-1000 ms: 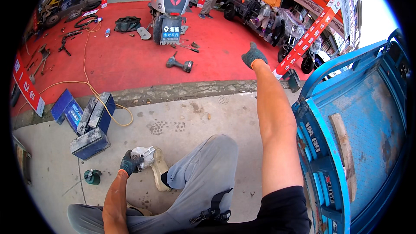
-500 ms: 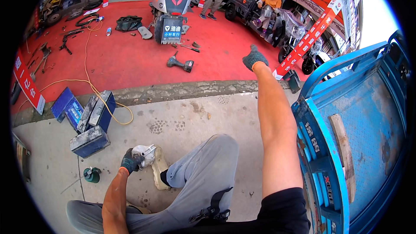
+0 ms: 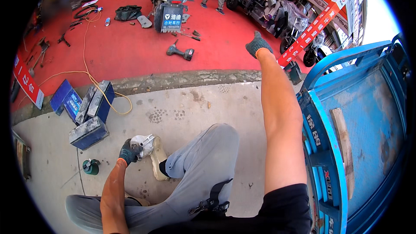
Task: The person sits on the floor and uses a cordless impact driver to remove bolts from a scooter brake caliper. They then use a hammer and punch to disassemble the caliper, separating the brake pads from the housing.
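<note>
My left hand (image 3: 128,151), in a dark knitted glove with an orange cuff, grips a silver cast-metal housing (image 3: 143,144). The housing is close beside my beige shoe (image 3: 157,160), low over the concrete. My right arm reaches far forward, and my gloved right hand (image 3: 259,45) is raised with a finger pointing ahead. Nothing is in that hand. Beyond it to the left, a cordless impact wrench (image 3: 180,52) lies on the red carpet. A small green container (image 3: 91,166) stands left of my left hand.
Several blue-and-grey batteries (image 3: 89,132) sit at the left by a yellow cable (image 3: 125,112). A blue cargo bed (image 3: 366,117) with a wooden plank (image 3: 342,147) flanks my right. A scooter (image 3: 172,0), tools and people occupy the red carpet (image 3: 130,56) ahead.
The view has tipped down slightly, so the scene sits higher. My right hand has moved slightly up and right. A blurred shape has appeared at the far left. My left hand keeps the housing.
</note>
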`<state>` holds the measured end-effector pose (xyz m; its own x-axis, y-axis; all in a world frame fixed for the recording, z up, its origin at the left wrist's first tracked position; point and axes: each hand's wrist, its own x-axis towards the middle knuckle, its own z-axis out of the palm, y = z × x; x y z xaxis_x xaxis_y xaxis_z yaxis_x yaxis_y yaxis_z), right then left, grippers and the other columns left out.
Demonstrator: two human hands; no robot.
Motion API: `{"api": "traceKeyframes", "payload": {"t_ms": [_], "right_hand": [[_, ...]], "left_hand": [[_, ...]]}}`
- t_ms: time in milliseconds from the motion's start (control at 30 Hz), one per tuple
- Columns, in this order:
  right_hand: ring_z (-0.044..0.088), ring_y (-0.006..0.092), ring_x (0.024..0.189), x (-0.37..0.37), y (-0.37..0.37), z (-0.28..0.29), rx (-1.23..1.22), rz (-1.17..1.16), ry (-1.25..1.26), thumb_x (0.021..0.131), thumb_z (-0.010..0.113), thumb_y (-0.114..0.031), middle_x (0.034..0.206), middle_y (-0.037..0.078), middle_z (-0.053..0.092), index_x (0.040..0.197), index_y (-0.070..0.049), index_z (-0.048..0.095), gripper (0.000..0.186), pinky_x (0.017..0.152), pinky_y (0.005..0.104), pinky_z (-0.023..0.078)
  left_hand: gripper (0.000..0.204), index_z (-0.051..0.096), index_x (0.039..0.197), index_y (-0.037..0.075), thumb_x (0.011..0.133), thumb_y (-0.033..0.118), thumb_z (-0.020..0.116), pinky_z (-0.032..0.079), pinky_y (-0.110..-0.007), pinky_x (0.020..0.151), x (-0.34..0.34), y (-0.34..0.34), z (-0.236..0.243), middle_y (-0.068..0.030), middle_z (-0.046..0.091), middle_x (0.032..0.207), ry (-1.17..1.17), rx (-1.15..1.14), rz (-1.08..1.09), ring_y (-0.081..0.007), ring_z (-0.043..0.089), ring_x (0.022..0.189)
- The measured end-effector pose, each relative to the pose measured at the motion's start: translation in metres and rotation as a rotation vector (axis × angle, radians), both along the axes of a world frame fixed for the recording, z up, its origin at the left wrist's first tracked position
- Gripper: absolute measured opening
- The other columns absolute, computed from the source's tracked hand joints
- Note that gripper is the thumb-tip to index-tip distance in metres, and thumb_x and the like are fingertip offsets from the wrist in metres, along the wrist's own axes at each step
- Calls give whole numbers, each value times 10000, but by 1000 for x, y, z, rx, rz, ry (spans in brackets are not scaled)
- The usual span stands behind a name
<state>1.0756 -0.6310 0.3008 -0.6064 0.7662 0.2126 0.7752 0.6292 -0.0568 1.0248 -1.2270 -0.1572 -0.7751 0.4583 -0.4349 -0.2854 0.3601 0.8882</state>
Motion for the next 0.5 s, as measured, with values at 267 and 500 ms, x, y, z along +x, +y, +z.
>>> {"api": "traceKeyframes", "payload": {"t_ms": [267, 500], "right_hand": [[553, 403, 1373, 4, -7, -26, -26, 15, -16, 898, 684, -375, 1480, 250, 567, 1622, -147, 321, 841, 1141, 483, 453], [533, 361, 1397, -41, -111, -111, -183, 413, -196, 899, 683, -394, 1502, 175, 572, 1523, -127, 511, 699, 1158, 437, 435]], "left_hand": [[827, 450, 1451, 44, 775, 249, 880, 552, -332, 449, 8, 1, -1, -127, 703, 1044, -1, -14, 13, -201, 685, 654], [917, 384, 1525, 30, 822, 358, 871, 586, -353, 494, 12, -17, -11, -183, 709, 1158, -18, -48, 28, -235, 724, 696]]}}
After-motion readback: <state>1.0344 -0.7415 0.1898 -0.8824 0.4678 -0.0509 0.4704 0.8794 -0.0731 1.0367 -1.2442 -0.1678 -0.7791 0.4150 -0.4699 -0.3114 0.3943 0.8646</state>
